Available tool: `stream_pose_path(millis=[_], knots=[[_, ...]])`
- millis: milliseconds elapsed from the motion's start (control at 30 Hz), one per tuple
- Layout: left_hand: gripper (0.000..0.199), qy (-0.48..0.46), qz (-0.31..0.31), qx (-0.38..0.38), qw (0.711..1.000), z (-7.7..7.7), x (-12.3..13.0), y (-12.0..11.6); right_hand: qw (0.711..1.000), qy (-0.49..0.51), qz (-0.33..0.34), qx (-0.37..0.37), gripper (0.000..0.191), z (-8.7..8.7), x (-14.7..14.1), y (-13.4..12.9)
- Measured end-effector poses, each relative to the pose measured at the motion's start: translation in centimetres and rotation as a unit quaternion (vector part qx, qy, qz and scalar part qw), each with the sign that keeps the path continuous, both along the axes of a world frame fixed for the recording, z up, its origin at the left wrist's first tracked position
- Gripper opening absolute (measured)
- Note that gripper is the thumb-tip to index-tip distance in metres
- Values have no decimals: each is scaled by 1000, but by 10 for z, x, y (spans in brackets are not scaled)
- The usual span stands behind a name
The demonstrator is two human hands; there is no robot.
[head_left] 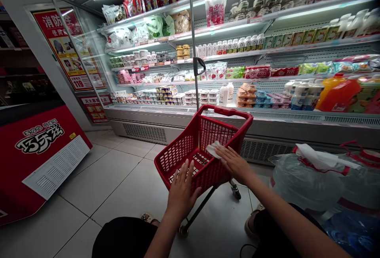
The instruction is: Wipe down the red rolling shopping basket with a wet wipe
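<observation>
A red plastic shopping basket cart (216, 175) with lattice sides stands on wheels in front of me. My left hand (182, 190) is at its near side, fingers spread, with nothing in it. My right hand (233, 161) holds a white cloth or tissue (213, 149) against the upper rim of the basket's right side. The fingers of that hand lie together over the cloth. Through the lattice, the inside of the basket shows no goods. Its handle (227, 111) points toward the refrigerated shelves.
A refrigerated display (175, 109) full of dairy goods and drinks runs behind the cart. At the left is a red freezer (38, 159). Large water bottles (305, 183) stand at the right. My knees flank the cart's near side.
</observation>
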State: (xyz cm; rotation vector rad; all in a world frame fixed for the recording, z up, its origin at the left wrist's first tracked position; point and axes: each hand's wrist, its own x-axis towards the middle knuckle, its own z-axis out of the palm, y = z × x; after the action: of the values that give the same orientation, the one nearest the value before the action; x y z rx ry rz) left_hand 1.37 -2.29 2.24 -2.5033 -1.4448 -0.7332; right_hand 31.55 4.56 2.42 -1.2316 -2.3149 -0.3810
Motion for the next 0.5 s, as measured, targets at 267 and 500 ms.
stream_pose_path(millis=[267,500], knots=[[89,7,46,0,999,-16,-29,11,996,42,-71,-17,58,-11,-1,21],[91,-31,86,56,994,-26,3,8,997,67,1,-31,60,-22,-63,-33]])
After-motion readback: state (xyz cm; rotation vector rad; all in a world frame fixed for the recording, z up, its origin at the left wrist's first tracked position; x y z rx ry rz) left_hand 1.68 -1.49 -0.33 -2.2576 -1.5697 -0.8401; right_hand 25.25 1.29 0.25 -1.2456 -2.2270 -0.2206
